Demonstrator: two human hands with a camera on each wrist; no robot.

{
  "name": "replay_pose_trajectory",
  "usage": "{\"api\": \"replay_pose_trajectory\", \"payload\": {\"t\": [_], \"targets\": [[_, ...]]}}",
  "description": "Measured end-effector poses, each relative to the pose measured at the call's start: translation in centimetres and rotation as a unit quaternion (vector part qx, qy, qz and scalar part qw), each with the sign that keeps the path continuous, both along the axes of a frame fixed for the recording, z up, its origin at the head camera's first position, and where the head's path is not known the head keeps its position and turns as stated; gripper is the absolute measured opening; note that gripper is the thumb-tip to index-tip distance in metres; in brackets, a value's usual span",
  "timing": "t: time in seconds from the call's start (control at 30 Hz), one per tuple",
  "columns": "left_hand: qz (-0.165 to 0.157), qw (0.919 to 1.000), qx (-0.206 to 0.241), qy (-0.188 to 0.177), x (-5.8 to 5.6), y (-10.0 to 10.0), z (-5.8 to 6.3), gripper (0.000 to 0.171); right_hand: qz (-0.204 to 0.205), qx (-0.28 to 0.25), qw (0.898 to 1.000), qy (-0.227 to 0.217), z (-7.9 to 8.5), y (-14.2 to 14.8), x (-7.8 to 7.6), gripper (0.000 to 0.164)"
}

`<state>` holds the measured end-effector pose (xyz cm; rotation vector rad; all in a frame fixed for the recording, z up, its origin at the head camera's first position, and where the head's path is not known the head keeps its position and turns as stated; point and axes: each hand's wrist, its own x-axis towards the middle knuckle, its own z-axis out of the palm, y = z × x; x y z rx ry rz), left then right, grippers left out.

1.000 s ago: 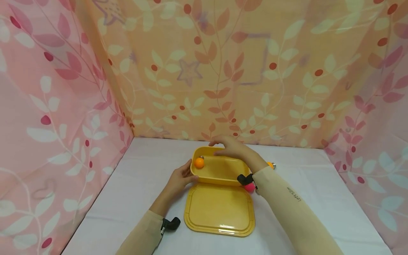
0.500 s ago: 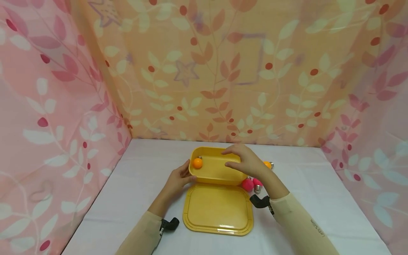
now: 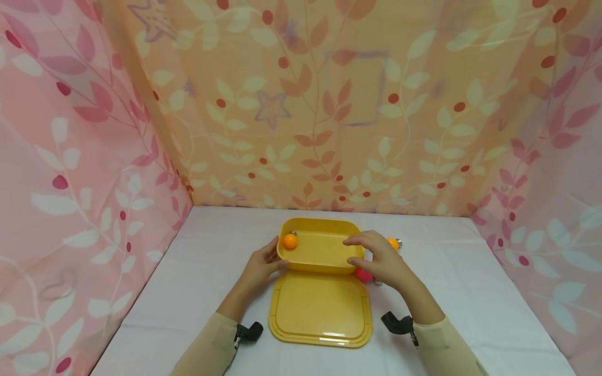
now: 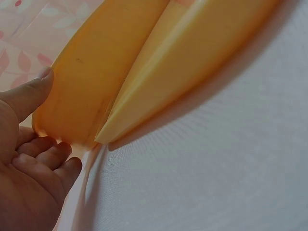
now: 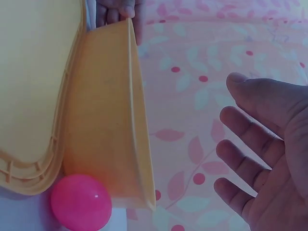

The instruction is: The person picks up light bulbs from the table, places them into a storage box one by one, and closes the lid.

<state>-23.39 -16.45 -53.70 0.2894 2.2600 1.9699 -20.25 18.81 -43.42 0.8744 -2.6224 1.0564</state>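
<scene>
My left hand holds the left end of a yellow plastic box, thumb on the front wall and fingers round the corner. Inside the box, at its left, lies an orange bulb with a silvery screw cap. Above the box's right end hovers my right hand, its fingers loosely bent with nothing between them. A pink bulb sits against the box's front right corner. The right hand partly hides it in the head view, along with a second bulb whose metal cap peeks out.
The yellow lid lies flat in front of the box. Another orange bulb rests on the white cloth just beyond the right hand. Patterned curtains enclose the table at the back and both sides.
My right hand has moved back from over the middle of the box toward its right end and nearer to me. The left hand stays on the box.
</scene>
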Motion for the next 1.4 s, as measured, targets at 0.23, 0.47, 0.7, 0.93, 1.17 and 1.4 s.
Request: {"api": "replay_pose_trajectory", "payload": {"t": [0.23, 0.47, 0.7, 0.93, 1.17, 1.4], "targets": [[0.004, 1.0000, -0.002, -0.003, 0.0, -0.1, 0.0, 0.086, -0.008, -0.010, 1.000, 0.004, -0.5, 0.9, 0.6, 0.040], [0.000, 1.0000, -0.006, 0.004, -0.1, 0.0, -0.1, 0.087, -0.022, -0.008, 1.000, 0.010, -0.9, 1.9, 0.3, 0.041], [0.006, 0.9999, -0.008, 0.001, 0.0, -0.2, 0.1, 0.086, -0.034, -0.012, 0.999, 0.017, -1.1, 2.7, -0.4, 0.041], [0.003, 0.9998, -0.017, -0.003, 0.1, -0.2, 0.3, 0.087, -0.058, -0.004, 0.998, 0.012, -1.1, 4.1, -0.9, 0.039], [0.006, 0.9998, -0.017, 0.002, 0.2, -0.1, 0.5, 0.086, -0.063, 0.006, 0.998, -0.002, -1.8, 5.8, -1.7, 0.035], [0.004, 0.9999, -0.008, -0.007, 0.2, 0.0, 0.2, 0.084, -0.063, 0.019, 0.997, -0.046, -2.3, 7.0, -1.7, 0.036]]}}
